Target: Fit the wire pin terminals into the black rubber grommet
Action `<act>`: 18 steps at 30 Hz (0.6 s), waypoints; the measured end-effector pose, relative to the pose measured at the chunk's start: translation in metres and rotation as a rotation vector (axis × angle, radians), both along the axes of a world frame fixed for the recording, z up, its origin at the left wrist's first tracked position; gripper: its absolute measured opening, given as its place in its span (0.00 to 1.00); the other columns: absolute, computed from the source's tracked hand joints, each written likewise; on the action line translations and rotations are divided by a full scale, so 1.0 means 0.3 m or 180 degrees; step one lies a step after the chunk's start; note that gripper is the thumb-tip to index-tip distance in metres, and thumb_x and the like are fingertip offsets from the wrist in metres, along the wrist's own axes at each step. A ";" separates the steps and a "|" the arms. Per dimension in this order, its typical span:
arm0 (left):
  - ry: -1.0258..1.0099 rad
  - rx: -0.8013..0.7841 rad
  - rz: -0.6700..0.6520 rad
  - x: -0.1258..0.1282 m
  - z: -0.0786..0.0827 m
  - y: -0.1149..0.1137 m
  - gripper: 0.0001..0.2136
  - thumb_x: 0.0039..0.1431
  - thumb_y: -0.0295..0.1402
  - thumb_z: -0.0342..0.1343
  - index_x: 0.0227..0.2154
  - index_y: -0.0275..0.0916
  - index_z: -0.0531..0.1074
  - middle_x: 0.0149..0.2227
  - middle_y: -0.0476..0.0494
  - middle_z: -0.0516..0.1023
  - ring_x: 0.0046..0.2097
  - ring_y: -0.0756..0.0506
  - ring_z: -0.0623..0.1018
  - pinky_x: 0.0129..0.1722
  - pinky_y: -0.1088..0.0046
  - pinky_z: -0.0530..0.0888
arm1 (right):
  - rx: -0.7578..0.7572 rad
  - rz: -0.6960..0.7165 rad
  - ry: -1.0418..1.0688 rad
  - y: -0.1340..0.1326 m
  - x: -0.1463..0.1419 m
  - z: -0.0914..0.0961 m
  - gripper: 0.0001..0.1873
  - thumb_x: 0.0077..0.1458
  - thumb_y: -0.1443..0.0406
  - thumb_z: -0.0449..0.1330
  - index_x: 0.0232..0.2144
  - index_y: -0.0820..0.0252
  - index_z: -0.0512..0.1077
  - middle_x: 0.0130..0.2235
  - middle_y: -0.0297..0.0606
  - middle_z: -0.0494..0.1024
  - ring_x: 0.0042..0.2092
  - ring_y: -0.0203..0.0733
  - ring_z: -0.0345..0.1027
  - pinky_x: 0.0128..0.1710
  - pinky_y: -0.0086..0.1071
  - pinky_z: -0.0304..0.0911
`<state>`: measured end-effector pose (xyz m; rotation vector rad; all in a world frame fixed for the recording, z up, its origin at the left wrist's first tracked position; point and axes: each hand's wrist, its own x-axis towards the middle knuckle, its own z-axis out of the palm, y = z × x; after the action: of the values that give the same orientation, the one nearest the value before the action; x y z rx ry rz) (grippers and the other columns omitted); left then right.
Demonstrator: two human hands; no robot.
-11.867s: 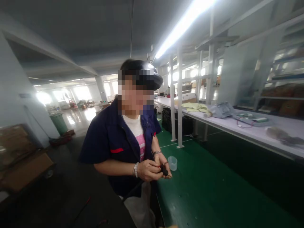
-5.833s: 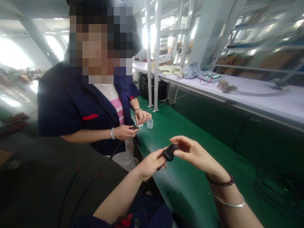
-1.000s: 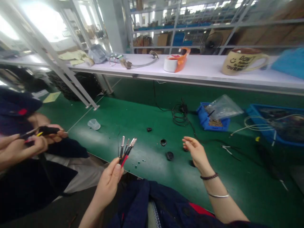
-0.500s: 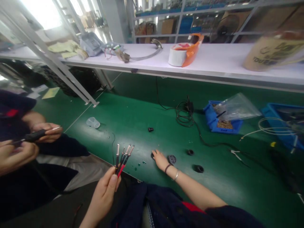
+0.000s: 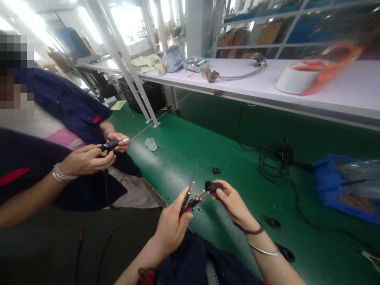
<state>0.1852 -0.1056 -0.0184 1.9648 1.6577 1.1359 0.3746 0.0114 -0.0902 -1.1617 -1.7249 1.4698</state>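
My left hand (image 5: 170, 225) is closed around a bundle of black and red wires (image 5: 192, 205) whose ends carry silver metal pins. In my right hand (image 5: 234, 204), thumb and fingers pinch a short black ribbed connector piece (image 5: 214, 187). Its open end is right at the pin tips; whether any pin is inside it, I cannot tell. Beyond my hands a small black fitting (image 5: 216, 170) lies on the green bench top (image 5: 190, 146). A black ring (image 5: 273, 222) and a larger black sleeve (image 5: 286, 253) lie beside my right forearm.
At the left, a co-worker's hands (image 5: 89, 158) hold a black cable connector (image 5: 109, 145). A clear plastic cup (image 5: 151, 144), a coiled black cord (image 5: 276, 158), a blue bin (image 5: 332, 190) and pliers (image 5: 371, 259) are on the bench. A white shelf (image 5: 237, 85) runs above.
My right hand has risen from the bench with the black connector piece and come to the pins in my left hand. The view has turned left, showing more of the co-worker.
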 end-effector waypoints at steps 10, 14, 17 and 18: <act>-0.0118 0.0642 0.0215 0.000 0.029 -0.014 0.16 0.65 0.32 0.42 0.50 0.32 0.67 0.43 0.36 0.77 0.45 0.46 0.76 0.44 0.72 0.74 | -0.1074 -0.0386 0.2686 -0.147 -0.041 0.357 0.14 0.40 0.57 0.68 0.30 0.54 0.75 0.36 0.35 0.78 0.38 0.40 0.71 0.36 0.30 0.69; -0.0414 0.0335 0.0159 -0.017 0.031 -0.035 0.18 0.65 0.35 0.41 0.49 0.31 0.69 0.46 0.34 0.76 0.48 0.44 0.75 0.48 0.68 0.72 | -0.1551 0.0271 0.2534 -0.107 -0.099 0.401 0.15 0.37 0.61 0.68 0.31 0.58 0.75 0.26 0.33 0.76 0.29 0.39 0.71 0.29 0.32 0.70; -0.0659 0.0196 0.0029 -0.029 0.039 -0.052 0.18 0.64 0.37 0.41 0.48 0.33 0.69 0.46 0.35 0.76 0.48 0.43 0.75 0.47 0.68 0.72 | -0.1485 0.0691 0.1990 -0.077 -0.170 0.427 0.17 0.40 0.59 0.67 0.34 0.61 0.75 0.19 0.28 0.69 0.21 0.32 0.64 0.21 0.26 0.65; -0.0736 0.0162 -0.0014 -0.033 0.043 -0.056 0.18 0.64 0.37 0.41 0.48 0.33 0.69 0.46 0.35 0.76 0.48 0.43 0.75 0.47 0.67 0.72 | -0.1409 0.0749 0.1846 -0.070 -0.193 0.434 0.17 0.41 0.58 0.68 0.33 0.62 0.75 0.18 0.28 0.67 0.20 0.31 0.62 0.19 0.25 0.63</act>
<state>0.1752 -0.1224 -0.0056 1.7871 1.5176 1.3588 0.3167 -0.0097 0.0402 -0.6309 -1.1923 2.1493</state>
